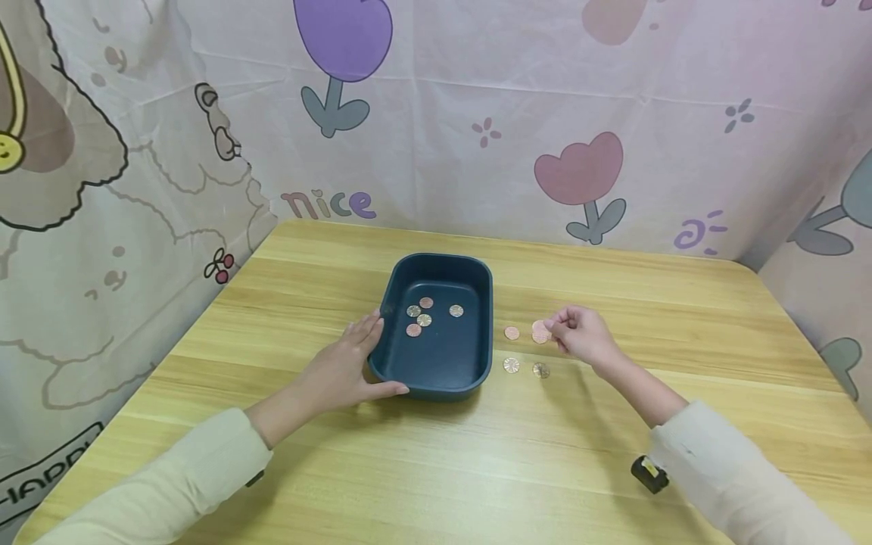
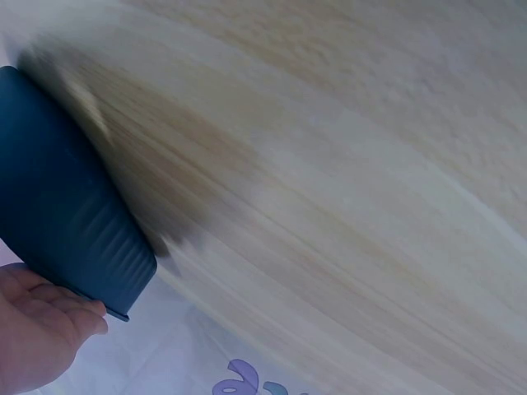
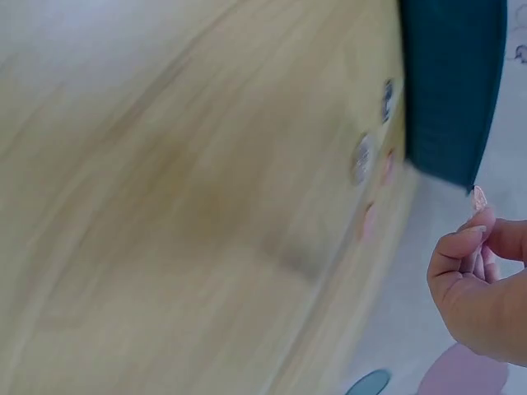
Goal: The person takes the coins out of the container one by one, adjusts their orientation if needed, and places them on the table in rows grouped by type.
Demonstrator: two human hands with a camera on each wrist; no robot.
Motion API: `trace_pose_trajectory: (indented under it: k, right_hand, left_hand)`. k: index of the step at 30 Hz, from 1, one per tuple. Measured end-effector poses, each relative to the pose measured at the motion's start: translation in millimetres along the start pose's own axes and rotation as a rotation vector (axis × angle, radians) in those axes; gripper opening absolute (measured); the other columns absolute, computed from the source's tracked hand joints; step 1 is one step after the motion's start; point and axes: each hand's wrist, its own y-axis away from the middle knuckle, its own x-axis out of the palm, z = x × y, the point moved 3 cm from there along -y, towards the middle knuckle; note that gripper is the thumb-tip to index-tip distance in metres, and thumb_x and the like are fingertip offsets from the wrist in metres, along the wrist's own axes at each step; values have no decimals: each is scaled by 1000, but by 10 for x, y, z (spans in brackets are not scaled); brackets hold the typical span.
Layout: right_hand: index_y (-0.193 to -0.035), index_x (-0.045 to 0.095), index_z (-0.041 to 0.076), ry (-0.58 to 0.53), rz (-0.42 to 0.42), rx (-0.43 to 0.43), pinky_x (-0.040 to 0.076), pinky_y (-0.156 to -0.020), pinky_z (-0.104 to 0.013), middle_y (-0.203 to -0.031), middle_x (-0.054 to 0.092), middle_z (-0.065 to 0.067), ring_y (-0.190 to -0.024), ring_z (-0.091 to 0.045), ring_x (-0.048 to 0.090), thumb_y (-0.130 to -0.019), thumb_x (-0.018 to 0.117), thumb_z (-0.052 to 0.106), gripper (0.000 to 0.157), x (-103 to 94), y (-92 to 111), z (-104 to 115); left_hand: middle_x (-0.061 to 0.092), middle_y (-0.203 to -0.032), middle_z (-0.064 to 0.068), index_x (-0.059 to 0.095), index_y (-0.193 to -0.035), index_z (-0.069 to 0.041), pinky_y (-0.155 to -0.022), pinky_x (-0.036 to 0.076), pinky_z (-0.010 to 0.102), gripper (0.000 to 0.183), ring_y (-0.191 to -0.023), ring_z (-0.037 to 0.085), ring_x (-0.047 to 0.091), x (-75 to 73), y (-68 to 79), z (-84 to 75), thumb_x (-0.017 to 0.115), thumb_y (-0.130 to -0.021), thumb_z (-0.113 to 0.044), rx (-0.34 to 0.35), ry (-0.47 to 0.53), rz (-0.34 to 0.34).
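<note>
A dark blue rectangular tray (image 1: pixel 441 392) stands on the table with several copper and gold coins (image 1: pixel 456 310) lying flat inside. My left hand (image 1: pixel 344 371) rests against its left side, thumb along the near corner and fingers at the rim; the left wrist view shows those fingertips (image 2: pixel 95 309) touching the rim. Right of the tray, my right hand (image 1: pixel 582 333) pinches a copper coin (image 3: pixel 479 200) between thumb and finger, held above the tabletop. Below it lies another copper coin (image 1: pixel 540 340), partly covered in the head view. A second copper coin (image 1: pixel 512 333) lies beside it.
Two gold-toned coins, one paler (image 1: pixel 511 365) and one darker (image 1: pixel 541 370), lie nearer me on the wooden table (image 1: pixel 436 469). A printed cloth (image 1: pixel 450 174) hangs behind the table and along both sides. Black wrist devices (image 1: pixel 649 474) show at the sleeves.
</note>
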Motion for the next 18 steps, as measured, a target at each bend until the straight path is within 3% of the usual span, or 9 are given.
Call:
trace_pose_trajectory:
  k: [11,18]
  right_hand:
    - [-97,52,-8,87,47,112,46,-50,-17,-70,56,-3,-57,-7,50,-95,46,8,18,-216,-78,-338]
    - [-96,52,-8,128,94,110,45,-50,-17,-70,55,-2,-58,-8,49,-95,46,9,18,-221,-157,-471]
  left_hand:
    - [24,-151,22,32,-140,7,-107,33,52,105,-137,40,29,2,1,3,64,-71,-66,0,-5,-5]
    - [24,-151,22,32,-140,7,-107,33,52,105,-137,39,29,10,0,7,64,-71,-66,0,-2,-5]
